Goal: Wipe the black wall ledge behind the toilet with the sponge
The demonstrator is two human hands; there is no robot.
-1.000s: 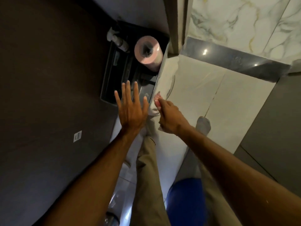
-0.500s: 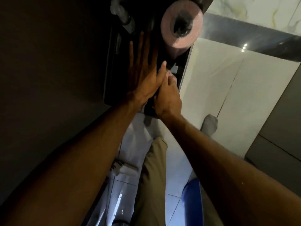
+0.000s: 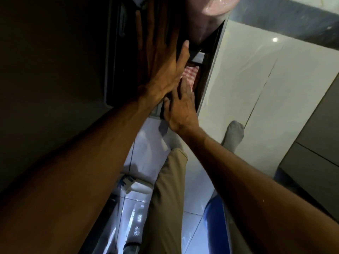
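Pink roll [image 3: 216,6] — above sponge [image 3: 190,74]

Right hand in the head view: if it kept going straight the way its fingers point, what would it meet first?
The right hand points up-frame along the black wall ledge. First in line is the pink-and-white checked sponge at its fingertips, probably already touching; the pink toilet paper roll lies further on. Depth is unclear.
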